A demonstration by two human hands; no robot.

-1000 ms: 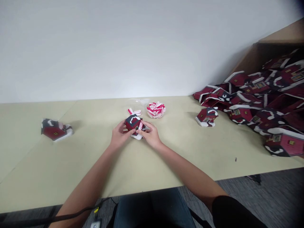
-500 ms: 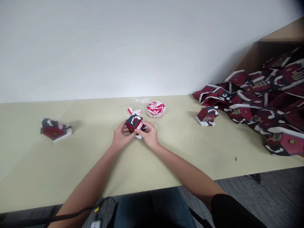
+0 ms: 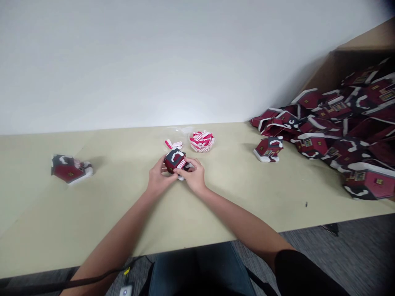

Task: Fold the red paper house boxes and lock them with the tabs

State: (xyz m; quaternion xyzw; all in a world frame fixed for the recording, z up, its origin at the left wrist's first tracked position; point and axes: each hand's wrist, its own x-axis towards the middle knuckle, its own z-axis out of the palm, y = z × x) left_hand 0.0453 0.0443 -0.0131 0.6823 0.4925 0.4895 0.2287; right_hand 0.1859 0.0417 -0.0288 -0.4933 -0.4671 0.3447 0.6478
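Note:
A small dark red toy house (image 3: 175, 158) with a dark roof and white trim is held between my two hands, just above or on the table. My left hand (image 3: 159, 177) grips its left side, fingers curled round it. My right hand (image 3: 195, 174) closes on the right side, its thumb at a red-and-white striped piece (image 3: 182, 163) on the house's front. Behind it, a clear bowl (image 3: 202, 142) holds many such striped pieces. Left of that stands a second clear container (image 3: 174, 139) with a few pieces. My fingers partly hide the house's lower part.
A finished-looking toy house (image 3: 71, 168) with a striped piece stands at the left. Another house (image 3: 269, 149) stands to the right, near a large pile of houses (image 3: 336, 123) spilling from a cardboard box (image 3: 324, 68). A small dark bit (image 3: 306, 204) lies near the table's front edge.
Both hands keep their grip on the toy house. The house has shifted very slightly, and the striped piece on it sits at a somewhat different slant.

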